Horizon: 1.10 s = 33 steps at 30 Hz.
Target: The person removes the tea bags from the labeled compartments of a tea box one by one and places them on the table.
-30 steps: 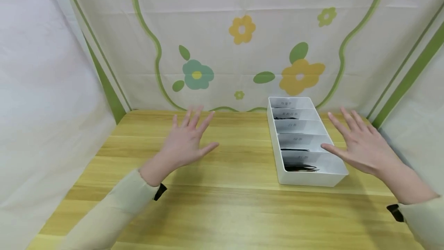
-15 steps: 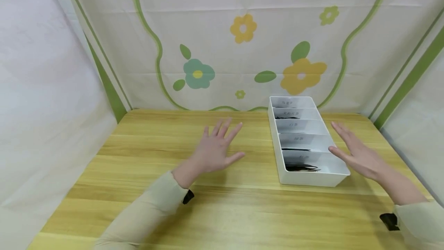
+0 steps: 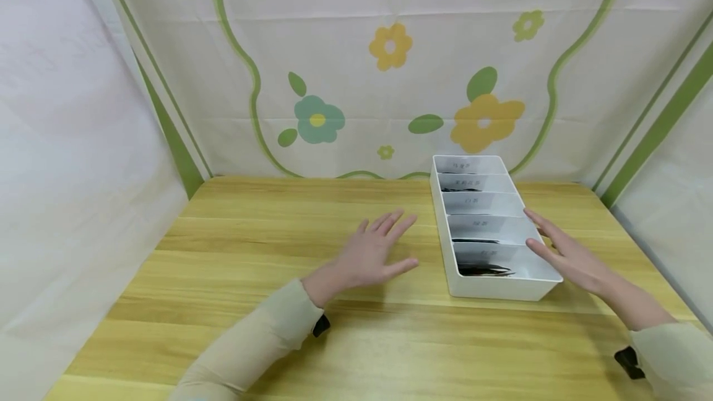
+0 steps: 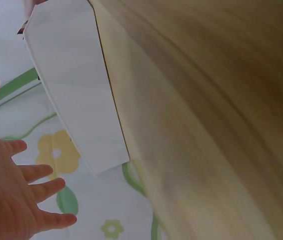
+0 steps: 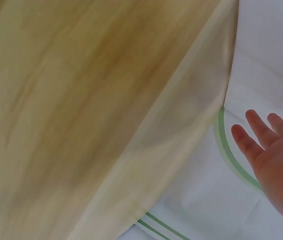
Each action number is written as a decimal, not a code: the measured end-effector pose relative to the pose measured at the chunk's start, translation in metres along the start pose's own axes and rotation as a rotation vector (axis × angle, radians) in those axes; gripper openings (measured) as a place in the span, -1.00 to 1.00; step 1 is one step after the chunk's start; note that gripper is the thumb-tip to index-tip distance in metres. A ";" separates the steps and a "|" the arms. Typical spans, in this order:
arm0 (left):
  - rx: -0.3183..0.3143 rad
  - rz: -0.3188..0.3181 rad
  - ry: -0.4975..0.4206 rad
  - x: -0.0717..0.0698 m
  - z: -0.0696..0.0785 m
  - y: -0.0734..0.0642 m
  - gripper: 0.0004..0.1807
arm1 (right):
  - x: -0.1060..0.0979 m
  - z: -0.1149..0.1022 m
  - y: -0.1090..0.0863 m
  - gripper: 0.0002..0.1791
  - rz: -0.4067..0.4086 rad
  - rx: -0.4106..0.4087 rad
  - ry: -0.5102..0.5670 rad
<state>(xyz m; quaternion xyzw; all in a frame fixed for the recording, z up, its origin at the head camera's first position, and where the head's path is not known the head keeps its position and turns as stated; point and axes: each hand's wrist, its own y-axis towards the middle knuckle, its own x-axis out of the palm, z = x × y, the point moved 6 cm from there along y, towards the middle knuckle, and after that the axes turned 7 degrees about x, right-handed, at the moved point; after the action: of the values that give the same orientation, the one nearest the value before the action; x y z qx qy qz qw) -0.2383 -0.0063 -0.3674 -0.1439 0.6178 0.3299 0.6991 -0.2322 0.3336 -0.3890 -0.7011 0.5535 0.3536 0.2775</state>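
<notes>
A long white box (image 3: 490, 289) with several compartments stands on the right part of the table, its dividers marked with small dark characters. Dark flat packets (image 3: 483, 270) lie in the nearest compartment, and thin dark edges show in some others. My left hand (image 3: 372, 257) hovers left of the box, fingers spread, apart from it; the left wrist view shows this hand (image 4: 11, 195) beside the box's long white side (image 4: 74, 85). At the box's right side is my right hand (image 3: 574, 262), fingers extended; whether it touches the rim I cannot tell. Neither hand holds anything.
The wooden table (image 3: 239, 252) ends at a white cloth backdrop (image 3: 345, 36) printed with flowers, close behind the box. White cloth also hangs at the left (image 3: 72, 141) and right (image 3: 668, 203) sides. A black strap shows at each sleeve cuff.
My left hand has moved right across the table toward the box. My right hand has turned more edge-on and come slightly lower and closer to the box's right side. The box stays put.
</notes>
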 end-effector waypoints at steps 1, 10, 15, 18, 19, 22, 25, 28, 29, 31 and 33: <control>0.014 0.002 -0.026 0.002 0.002 0.001 -0.14 | 0.001 0.001 0.000 -0.29 -0.002 0.003 0.001; 0.191 0.037 -0.293 0.005 0.022 0.015 -0.29 | 0.004 0.005 0.001 -0.31 -0.035 0.018 0.053; 0.267 0.076 -0.363 0.002 0.036 0.026 -0.45 | 0.006 0.006 0.002 -0.30 -0.048 0.011 0.109; 0.277 0.072 -0.386 0.003 0.042 0.034 -0.54 | 0.007 0.006 0.002 -0.30 -0.047 0.008 0.119; 0.280 0.068 -0.397 0.003 0.043 0.037 -0.56 | 0.007 0.006 0.002 -0.30 -0.046 0.006 0.122; 0.293 0.050 -0.406 0.004 0.048 0.046 -0.61 | 0.006 0.006 0.002 -0.30 -0.045 0.005 0.127; 0.327 0.024 -0.411 0.005 0.054 0.054 -0.66 | 0.006 0.006 0.002 -0.30 -0.050 0.007 0.130; 0.349 -0.023 -0.385 0.008 0.059 0.061 -0.70 | 0.006 0.006 0.002 -0.29 -0.058 0.011 0.130; 0.356 -0.037 -0.379 0.009 0.061 0.063 -0.71 | 0.007 0.006 0.002 -0.29 -0.059 0.012 0.130; 0.355 -0.067 -0.350 0.012 0.063 0.066 -0.73 | 0.007 0.006 0.002 -0.29 -0.058 0.013 0.125; 0.352 -0.088 -0.329 0.016 0.064 0.069 -0.76 | 0.007 0.007 0.002 -0.29 -0.058 0.015 0.121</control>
<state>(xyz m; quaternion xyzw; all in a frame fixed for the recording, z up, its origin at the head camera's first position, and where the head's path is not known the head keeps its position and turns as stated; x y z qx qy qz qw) -0.2333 0.0882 -0.3557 0.0087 0.5365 0.2054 0.8185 -0.2340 0.3344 -0.3985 -0.7348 0.5514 0.2982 0.2589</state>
